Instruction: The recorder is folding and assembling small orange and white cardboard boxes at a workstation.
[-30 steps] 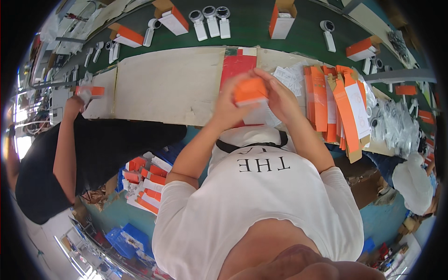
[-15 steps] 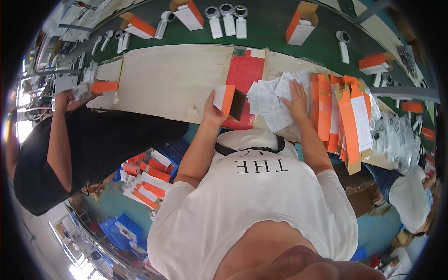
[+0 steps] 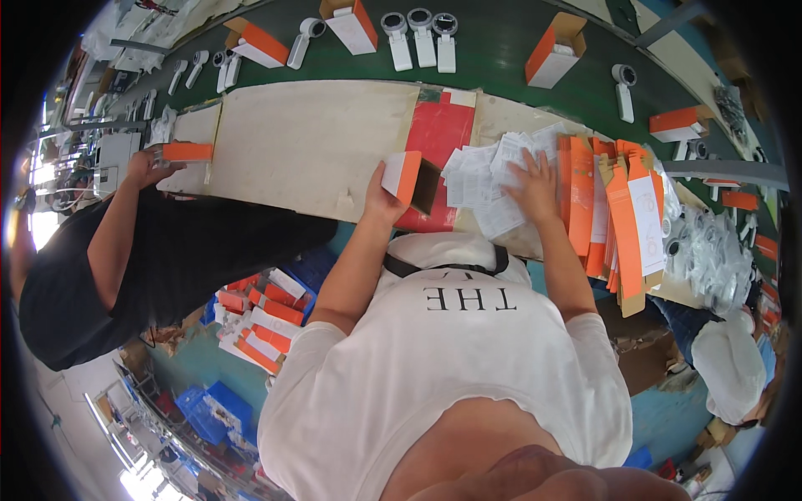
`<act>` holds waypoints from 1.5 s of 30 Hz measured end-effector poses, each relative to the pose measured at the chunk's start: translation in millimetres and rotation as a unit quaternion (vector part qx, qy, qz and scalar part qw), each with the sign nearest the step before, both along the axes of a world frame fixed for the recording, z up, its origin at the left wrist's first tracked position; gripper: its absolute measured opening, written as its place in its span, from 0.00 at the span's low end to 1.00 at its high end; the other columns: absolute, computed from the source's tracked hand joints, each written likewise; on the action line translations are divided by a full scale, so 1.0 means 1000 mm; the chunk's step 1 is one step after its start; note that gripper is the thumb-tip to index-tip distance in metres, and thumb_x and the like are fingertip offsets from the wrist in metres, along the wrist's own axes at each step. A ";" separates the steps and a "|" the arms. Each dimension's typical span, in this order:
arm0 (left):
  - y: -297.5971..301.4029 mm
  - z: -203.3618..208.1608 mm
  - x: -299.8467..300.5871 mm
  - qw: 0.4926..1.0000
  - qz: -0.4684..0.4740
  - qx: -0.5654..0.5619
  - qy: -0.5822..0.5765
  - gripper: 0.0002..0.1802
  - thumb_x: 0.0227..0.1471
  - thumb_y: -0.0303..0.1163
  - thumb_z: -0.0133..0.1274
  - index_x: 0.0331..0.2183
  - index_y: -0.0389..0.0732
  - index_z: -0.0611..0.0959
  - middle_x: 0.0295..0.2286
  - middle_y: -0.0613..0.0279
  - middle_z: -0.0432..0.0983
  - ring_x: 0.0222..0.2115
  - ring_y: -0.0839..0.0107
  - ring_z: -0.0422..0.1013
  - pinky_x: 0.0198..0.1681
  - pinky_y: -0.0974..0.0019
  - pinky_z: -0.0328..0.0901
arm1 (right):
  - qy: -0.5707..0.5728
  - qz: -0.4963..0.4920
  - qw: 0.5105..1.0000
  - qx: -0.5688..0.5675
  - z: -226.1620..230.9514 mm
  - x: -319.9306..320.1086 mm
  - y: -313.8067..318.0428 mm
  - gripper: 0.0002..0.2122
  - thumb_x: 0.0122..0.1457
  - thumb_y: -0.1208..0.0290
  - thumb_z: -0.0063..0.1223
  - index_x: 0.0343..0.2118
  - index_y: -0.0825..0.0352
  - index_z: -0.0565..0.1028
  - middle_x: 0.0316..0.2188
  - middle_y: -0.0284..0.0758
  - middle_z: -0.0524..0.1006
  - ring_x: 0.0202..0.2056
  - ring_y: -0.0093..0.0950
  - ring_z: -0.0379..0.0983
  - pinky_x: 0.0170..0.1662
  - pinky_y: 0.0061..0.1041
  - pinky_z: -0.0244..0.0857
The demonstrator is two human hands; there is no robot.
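My left hand [image 3: 383, 199] is closed round an orange and white cardboard box [image 3: 407, 177], whose open end faces right and shows a brown inside. To the right, my right hand [image 3: 533, 190] rests with its fingers spread on a loose pile of printed paper leaflets [image 3: 480, 177]. No leaflet is visibly gripped. Beside that hand stands a stack of flattened orange and white boxes [image 3: 614, 200]. Under the held box, a red strip [image 3: 433, 134] crosses the pale work board [image 3: 309, 142].
Beyond the board, a green conveyor belt [image 3: 484, 63] carries white handheld devices [image 3: 420, 37] with round heads and open boxes [image 3: 555, 54]. Bagged devices [image 3: 710, 250] pile up at right. At left a co-worker's hand [image 3: 146, 167] holds an orange box [image 3: 187, 152]. A blue crate of boxes [image 3: 271, 313] sits below.
The belt's devices and boxes have shifted slightly right. My right hand's fingers have spread on the leaflets, while my left hand keeps the box in place. The co-worker's arm has moved.
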State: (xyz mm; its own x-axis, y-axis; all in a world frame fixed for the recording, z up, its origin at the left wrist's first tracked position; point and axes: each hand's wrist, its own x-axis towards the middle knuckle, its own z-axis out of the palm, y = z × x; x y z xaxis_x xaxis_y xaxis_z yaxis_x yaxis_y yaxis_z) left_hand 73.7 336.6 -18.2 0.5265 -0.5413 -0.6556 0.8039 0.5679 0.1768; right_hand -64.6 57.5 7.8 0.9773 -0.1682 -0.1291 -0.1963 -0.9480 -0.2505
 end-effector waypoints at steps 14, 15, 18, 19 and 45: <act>0.008 -0.003 -0.011 1.000 0.011 0.024 -0.010 0.23 0.55 0.46 0.34 0.44 0.38 0.70 0.41 0.56 0.70 0.43 0.60 0.67 0.48 0.56 0.62 | -0.216 -0.137 0.921 0.293 0.047 0.037 0.002 0.20 0.54 0.62 0.46 0.47 0.69 0.67 0.48 0.44 0.67 0.50 0.39 0.62 0.52 0.29 0.55; 0.008 -0.009 -0.011 0.999 0.021 0.030 0.005 0.24 0.55 0.46 0.35 0.44 0.38 0.70 0.41 0.55 0.70 0.44 0.61 0.67 0.48 0.56 0.62 | -0.206 -0.237 0.941 0.127 -0.023 0.037 -0.016 0.18 0.55 0.64 0.45 0.48 0.62 0.67 0.49 0.40 0.66 0.53 0.40 0.57 0.55 0.34 0.50; 0.007 -0.008 -0.007 0.999 0.041 0.003 0.024 0.20 0.55 0.44 0.35 0.42 0.41 0.72 0.39 0.55 0.72 0.40 0.59 0.69 0.44 0.55 0.65 | -0.149 -0.160 0.973 -0.071 -0.062 0.026 -0.006 0.17 0.53 0.65 0.47 0.47 0.56 0.69 0.50 0.35 0.66 0.54 0.40 0.55 0.55 0.38 0.49; 0.007 -0.004 -0.009 0.998 0.036 -0.034 0.033 0.17 0.55 0.41 0.35 0.40 0.44 0.74 0.36 0.55 0.73 0.36 0.58 0.71 0.39 0.56 0.67 | -0.167 -0.165 0.970 -0.064 -0.069 0.021 -0.005 0.16 0.52 0.65 0.48 0.45 0.54 0.71 0.51 0.33 0.65 0.54 0.40 0.55 0.55 0.39 0.49; -0.002 0.063 -0.055 0.684 -0.281 0.420 -0.525 0.51 0.45 0.57 0.50 0.55 0.30 0.47 0.55 0.47 0.47 0.51 0.47 0.56 0.50 0.56 0.57 | -0.063 0.048 0.982 0.171 0.105 0.027 0.072 0.08 0.46 0.73 0.46 0.32 0.65 0.71 0.31 0.37 0.72 0.28 0.38 0.71 0.30 0.34 0.66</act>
State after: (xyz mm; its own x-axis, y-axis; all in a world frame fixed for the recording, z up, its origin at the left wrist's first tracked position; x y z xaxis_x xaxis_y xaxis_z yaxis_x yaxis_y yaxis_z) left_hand 18.9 334.9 45.1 0.8096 -0.5163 -0.2792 0.0319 -0.4362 0.8993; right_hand -37.5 129.4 112.3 0.9983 -0.0425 -0.0392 -0.0573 -0.8165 -0.5745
